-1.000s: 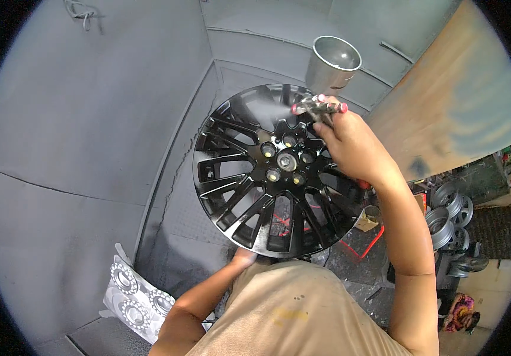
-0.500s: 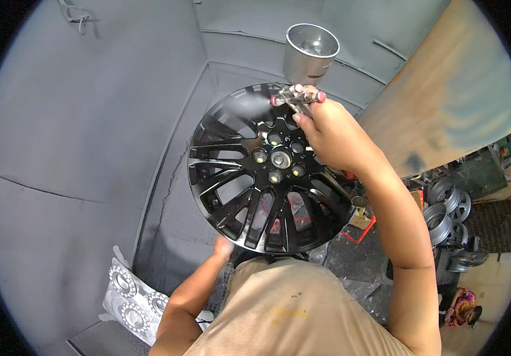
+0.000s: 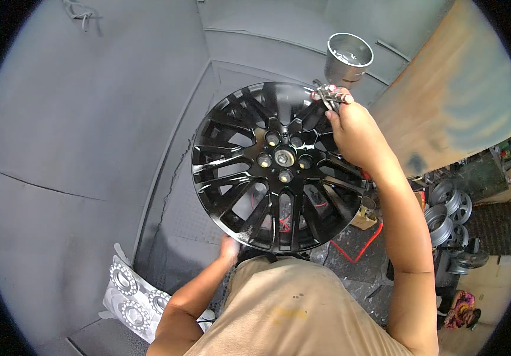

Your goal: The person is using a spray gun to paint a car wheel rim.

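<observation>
A glossy black multi-spoke wheel rim (image 3: pixel 276 204) lies face up in front of me, with bolt holes around its hub. Above its far right edge, my right hand (image 3: pixel 359 130) is closed round a spray gun (image 3: pixel 329 99) that carries a metal paint cup (image 3: pixel 347 62) on top. A pale haze shows over the rim near the nozzle. My left hand (image 3: pixel 229 248) is at the rim's near left edge; its fingers are blurred and partly hidden there, so their grip cannot be made out.
Grey walls (image 3: pixel 89 118) stand to the left and at the back. A curved tan panel (image 3: pixel 445 107) rises on the right. Several silver wheels (image 3: pixel 445 207) are stacked beyond my right arm. A red hose (image 3: pixel 356 255) lies on the floor, and a patterned white sheet (image 3: pixel 134 299) is at lower left.
My right hand has carried the spray gun to the right along the rim's far side. The wheel rim has turned, with its spokes and bolt holes now at different angles.
</observation>
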`<state>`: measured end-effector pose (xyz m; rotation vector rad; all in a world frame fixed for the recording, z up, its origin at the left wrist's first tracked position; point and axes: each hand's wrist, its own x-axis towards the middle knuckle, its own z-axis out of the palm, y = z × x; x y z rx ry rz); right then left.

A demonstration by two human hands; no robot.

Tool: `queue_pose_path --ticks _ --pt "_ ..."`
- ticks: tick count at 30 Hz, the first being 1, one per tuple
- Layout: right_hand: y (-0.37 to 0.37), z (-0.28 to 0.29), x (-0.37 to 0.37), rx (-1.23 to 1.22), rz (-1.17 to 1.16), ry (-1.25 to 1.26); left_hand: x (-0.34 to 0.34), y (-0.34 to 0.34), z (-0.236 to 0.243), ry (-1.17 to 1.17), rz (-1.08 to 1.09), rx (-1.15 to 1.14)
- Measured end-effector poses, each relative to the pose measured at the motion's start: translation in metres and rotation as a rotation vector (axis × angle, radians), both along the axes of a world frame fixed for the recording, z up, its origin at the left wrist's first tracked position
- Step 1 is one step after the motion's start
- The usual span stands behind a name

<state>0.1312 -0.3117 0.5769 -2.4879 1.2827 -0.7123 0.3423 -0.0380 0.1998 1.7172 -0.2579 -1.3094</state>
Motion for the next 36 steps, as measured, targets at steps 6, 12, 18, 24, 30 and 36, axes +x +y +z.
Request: queue_pose_path --ticks 6,12,18,24,30,36 --pt "0.027 0.033 0.033 0.203 0.105 -0.014 -0.006 0.024 -0.045 -0.204 -0.292 -0.118" --pt "0.023 0.042 0.041 0.419 0.214 -0.002 -0.019 0.012 -0.039 -0.421 -0.856 -0.225" --pt "0.009 0.015 0.050 0.133 0.241 -0.045 -0.034 0.003 -0.006 -0.373 -0.855 -0.244" --pt "0.001 0.015 0.047 0.080 0.205 -0.009 -0.011 0.005 -0.027 -0.104 -0.656 0.058" --pt "-0.001 0.018 0.038 0.082 0.163 -0.021 0.017 0.002 -0.034 0.154 -0.124 0.093" --pt "-0.017 0.006 0.013 -0.041 0.099 0.032 0.043 -0.025 -0.001 0.302 0.258 -0.053"
